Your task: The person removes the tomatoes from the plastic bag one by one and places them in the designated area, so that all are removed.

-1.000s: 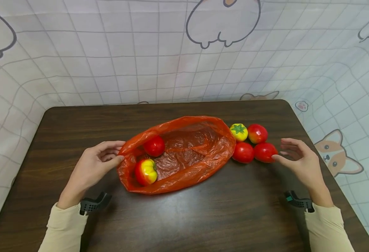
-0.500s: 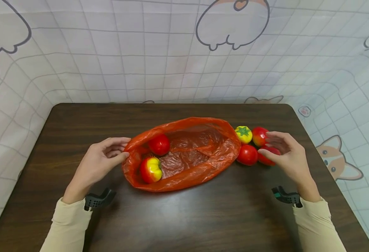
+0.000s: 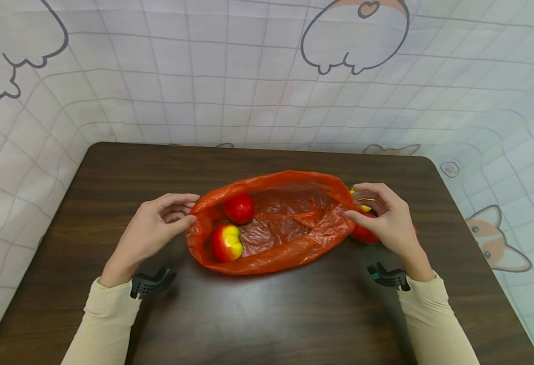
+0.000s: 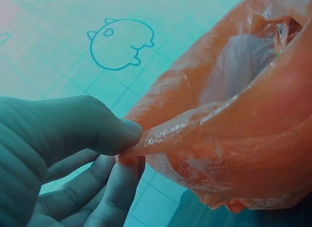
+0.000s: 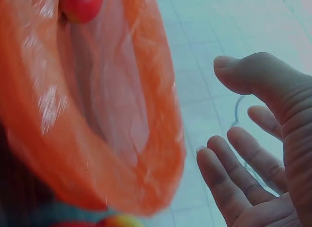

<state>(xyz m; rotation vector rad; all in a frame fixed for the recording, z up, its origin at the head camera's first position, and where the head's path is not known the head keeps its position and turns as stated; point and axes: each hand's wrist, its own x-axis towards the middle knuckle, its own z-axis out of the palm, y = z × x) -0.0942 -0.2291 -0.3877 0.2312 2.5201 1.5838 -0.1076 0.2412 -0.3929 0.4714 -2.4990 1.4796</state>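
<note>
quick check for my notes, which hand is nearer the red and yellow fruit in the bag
Left. The left hand pinches the bag at the end where the red and yellow fruit lies; the right hand is at the opposite end.

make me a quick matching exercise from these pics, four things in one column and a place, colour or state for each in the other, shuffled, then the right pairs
Things
1. left hand
2. right hand
3. red-and-yellow fruit
4. table

Places, colours, states
A. lies inside the orange-red plastic bag
B. pinches the bag's edge
C. dark brown with wood grain
D. beside the bag, gripping nothing

Right pairs
1-B
2-D
3-A
4-C
</note>
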